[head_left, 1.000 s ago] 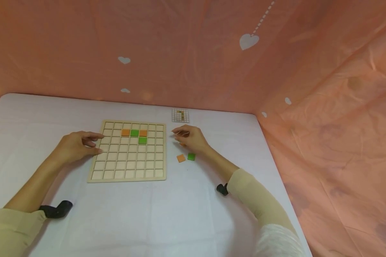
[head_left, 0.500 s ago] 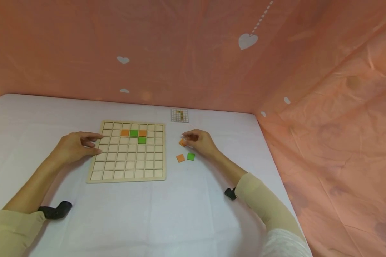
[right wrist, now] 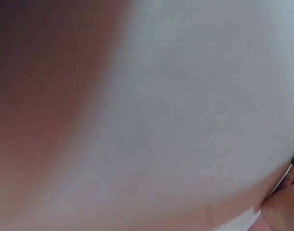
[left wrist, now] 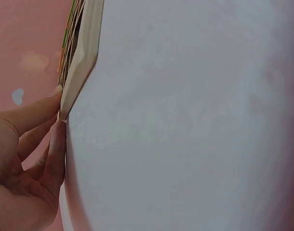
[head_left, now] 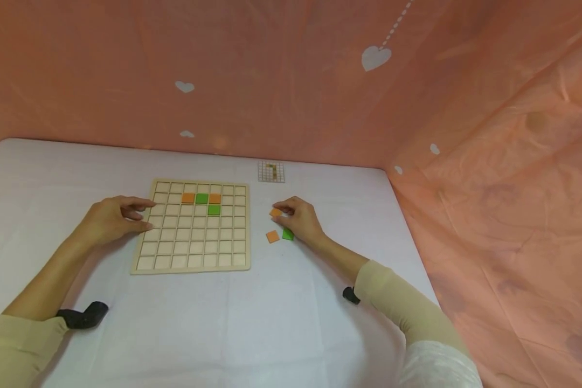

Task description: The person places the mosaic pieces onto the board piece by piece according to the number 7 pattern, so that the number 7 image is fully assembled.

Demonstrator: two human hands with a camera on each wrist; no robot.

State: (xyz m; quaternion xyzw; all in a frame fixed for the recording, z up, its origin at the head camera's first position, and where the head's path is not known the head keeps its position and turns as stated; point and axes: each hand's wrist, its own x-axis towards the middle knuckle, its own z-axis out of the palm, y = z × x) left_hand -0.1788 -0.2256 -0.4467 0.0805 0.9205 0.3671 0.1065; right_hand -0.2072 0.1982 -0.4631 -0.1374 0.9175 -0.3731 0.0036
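A square wooden grid board (head_left: 184,222) lies on the white table, with two orange tiles and two green tiles in its upper cells. My left hand (head_left: 111,220) rests its fingertips and thumb against the board's left edge; the left wrist view shows the fingers (left wrist: 38,113) touching the rim. To the right of the board, my right hand (head_left: 302,218) has thumb and forefinger on either side of an orange square tile (head_left: 275,213), pinching it at the table. Another orange tile (head_left: 272,236) and a green tile (head_left: 288,234), partly under the right hand, lie just below.
A small pattern card (head_left: 271,172) printed with a grid lies behind the right hand, near the table's back edge. Behind the table hangs an orange-pink cloth (head_left: 271,81) with white hearts; it also runs along the right side.
My right hand has drawn back from beside the board's right edge to the orange tile, and its thumb and forefinger have closed in around it. The left hand stays at the board.
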